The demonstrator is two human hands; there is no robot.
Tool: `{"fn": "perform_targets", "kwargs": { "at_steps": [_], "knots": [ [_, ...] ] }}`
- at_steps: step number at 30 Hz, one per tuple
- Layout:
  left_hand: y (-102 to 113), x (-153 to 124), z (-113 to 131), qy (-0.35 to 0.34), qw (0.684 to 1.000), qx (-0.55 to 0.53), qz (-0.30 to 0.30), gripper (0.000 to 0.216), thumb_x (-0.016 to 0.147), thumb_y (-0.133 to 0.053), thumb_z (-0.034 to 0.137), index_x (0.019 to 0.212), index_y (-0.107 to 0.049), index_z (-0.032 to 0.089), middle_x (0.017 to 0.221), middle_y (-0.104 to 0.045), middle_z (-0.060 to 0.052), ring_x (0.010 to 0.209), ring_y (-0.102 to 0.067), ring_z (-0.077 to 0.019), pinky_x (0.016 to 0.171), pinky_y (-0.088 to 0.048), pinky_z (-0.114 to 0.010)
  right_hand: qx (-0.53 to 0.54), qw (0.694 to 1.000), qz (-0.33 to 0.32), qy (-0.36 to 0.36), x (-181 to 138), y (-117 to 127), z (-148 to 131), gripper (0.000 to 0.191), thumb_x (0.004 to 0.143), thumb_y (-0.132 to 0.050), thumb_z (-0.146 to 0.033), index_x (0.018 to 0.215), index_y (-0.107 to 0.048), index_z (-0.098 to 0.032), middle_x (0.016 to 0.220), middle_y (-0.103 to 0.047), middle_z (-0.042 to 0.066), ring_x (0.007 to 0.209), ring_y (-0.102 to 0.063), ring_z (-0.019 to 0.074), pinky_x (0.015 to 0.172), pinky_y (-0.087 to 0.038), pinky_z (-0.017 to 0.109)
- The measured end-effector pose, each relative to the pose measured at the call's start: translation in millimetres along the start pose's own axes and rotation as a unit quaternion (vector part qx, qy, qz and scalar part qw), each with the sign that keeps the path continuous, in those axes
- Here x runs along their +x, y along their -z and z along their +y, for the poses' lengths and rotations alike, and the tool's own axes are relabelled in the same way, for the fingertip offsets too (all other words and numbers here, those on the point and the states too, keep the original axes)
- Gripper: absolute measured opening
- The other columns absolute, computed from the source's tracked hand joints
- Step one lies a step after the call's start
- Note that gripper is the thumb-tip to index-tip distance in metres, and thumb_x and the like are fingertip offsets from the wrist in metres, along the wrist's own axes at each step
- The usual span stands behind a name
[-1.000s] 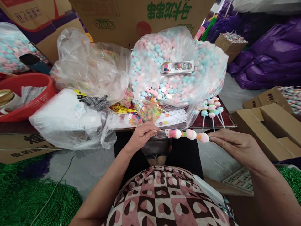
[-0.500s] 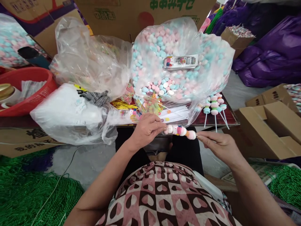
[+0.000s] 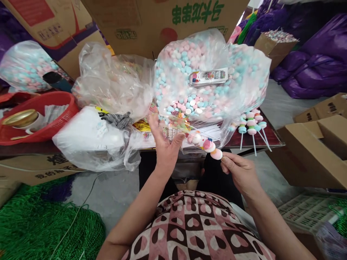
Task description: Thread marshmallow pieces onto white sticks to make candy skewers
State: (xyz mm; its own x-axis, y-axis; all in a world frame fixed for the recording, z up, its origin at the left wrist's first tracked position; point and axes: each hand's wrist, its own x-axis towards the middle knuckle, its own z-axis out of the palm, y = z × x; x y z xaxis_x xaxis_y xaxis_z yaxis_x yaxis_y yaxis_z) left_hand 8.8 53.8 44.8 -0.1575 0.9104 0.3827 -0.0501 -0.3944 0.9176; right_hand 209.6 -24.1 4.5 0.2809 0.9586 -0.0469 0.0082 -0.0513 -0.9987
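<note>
From the head camera, the action sits just below the dial's centre: a skewer of soft pink and white marshmallow puffs (image 3: 216, 154), partly inside a clear printed sleeve, slants from ten o'clock down to four o'clock in front of the table's near edge. The bare right hand (image 3: 239, 172), at four o'clock, is pinching its lower end between thumb and fingers. Over at seven o'clock, the bare left hand (image 3: 166, 148) is spread, fingers up and thumb apart, right by the skewer's upper end; whether that thumb touches the sleeve, I can't tell.

Beyond them on the dark red wooden table (image 3: 273, 134), at one o'clock, bulges a big clear plastic bag of pink, blue and white marshmallows (image 3: 248, 74), a strapped stack of printed wrappers (image 3: 208, 77) lying on top. At three o'clock, a cluster of assembled marshmallow skewers (image 3: 251, 124), white sticks poking past the edge. Nine o'clock: a red perforated plastic basket (image 3: 65, 117). Eight o'clock, down low: a heap of shiny green strands (image 3: 59, 224).
</note>
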Motion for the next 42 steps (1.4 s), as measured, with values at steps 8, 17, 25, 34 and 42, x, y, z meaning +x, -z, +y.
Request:
{"fn": "perform_targets", "kwargs": {
  "at_steps": [8,17,25,34,42],
  "knots": [
    [-17,-9,26,0.157,0.931,-0.318,-0.081,0.059,0.075,-0.072,0.055,0.123,-0.054,0.027,0.099,-0.069,-0.006,0.110,-0.063,-0.0256,0.092,-0.049,-0.039,0.035,0.996,-0.063,-0.056,-6,-20,-3,0.030,0.073,-0.075,-0.045,0.089,-0.077,-0.020,0.048,-0.050,-0.004,0.044,-0.041,0.0086,0.043,-0.034,0.023],
    [-22,-6,17,0.221,0.916,-0.330,-0.047,0.029,0.079,-0.070,0.044,0.096,-0.059,0.024,0.067,-0.054,0.005,0.072,-0.063,-0.0142,0.081,-0.051,-0.035,0.077,0.984,-0.105,-0.119,-20,-41,4,0.036,0.076,-0.071,-0.050,0.091,-0.073,-0.017,0.044,-0.040,-0.007,0.042,-0.031,0.0078,0.044,-0.021,0.024],
    [-23,-16,11,0.295,0.893,-0.334,-0.055,0.031,0.074,-0.076,0.040,0.092,-0.060,0.021,0.063,-0.050,0.006,0.070,-0.063,-0.0135,0.081,-0.050,-0.035,0.094,0.978,-0.135,-0.130,-21,-53,-4,0.035,0.081,-0.066,-0.052,0.085,-0.066,-0.017,0.043,-0.035,-0.008,0.042,-0.028,0.0081,0.046,-0.018,0.025],
    [-10,-15,1,0.332,0.870,-0.330,-0.153,0.042,0.071,-0.079,0.043,0.102,-0.062,0.021,0.091,-0.068,-0.004,0.096,-0.067,-0.0210,0.073,-0.050,-0.028,0.154,0.973,-0.126,-0.121,-19,-61,-4,0.029,0.081,-0.068,-0.046,0.087,-0.068,-0.018,0.043,-0.035,-0.009,0.042,-0.028,0.0071,0.046,-0.021,0.024],
    [-3,-1,6,0.283,0.903,-0.322,-0.012,0.040,0.074,-0.076,0.039,0.107,-0.059,0.023,0.081,-0.066,0.002,0.086,-0.069,-0.0179,0.081,-0.052,-0.033,-0.057,0.994,-0.093,-0.004,-21,-56,-1,0.024,0.082,-0.064,-0.039,0.095,-0.073,-0.020,0.054,-0.051,-0.004,0.050,-0.043,0.0115,0.049,-0.034,0.027]
  ]
}}
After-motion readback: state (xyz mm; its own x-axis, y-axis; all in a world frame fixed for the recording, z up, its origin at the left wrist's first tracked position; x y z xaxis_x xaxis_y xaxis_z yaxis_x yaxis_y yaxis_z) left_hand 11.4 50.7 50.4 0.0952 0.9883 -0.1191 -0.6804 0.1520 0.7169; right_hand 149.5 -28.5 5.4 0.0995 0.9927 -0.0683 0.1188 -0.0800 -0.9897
